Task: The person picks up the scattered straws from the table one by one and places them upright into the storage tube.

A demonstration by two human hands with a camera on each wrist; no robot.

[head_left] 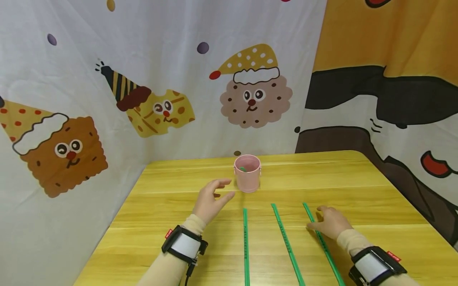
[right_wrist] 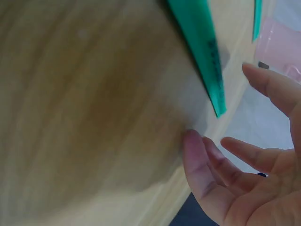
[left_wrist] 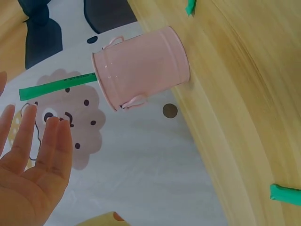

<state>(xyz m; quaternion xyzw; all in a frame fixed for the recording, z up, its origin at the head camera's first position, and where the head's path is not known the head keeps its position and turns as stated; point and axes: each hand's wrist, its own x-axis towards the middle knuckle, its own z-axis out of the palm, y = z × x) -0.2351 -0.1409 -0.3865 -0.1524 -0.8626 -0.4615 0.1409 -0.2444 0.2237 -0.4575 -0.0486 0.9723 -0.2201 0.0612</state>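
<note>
On the wood-grained table, 3 green strips are laid out lengthwise: a left strip, a middle strip and a right strip. Small dark print is borne along them, too small to be read. Beyond them is set a pink bucket, in which at least 1 more strip is stood, also printed with illegible dark characters.

The left hand is held just left of the bucket, its thumb and fingers spread, with nothing gripped. The right hand is held at the right strip's far part, its thumb and fingertips parted and nothing pinched; whether the strip is touched cannot be told. On each wrist a strap is worn, marked with a red tag whose pale lettering cannot be read.
</note>
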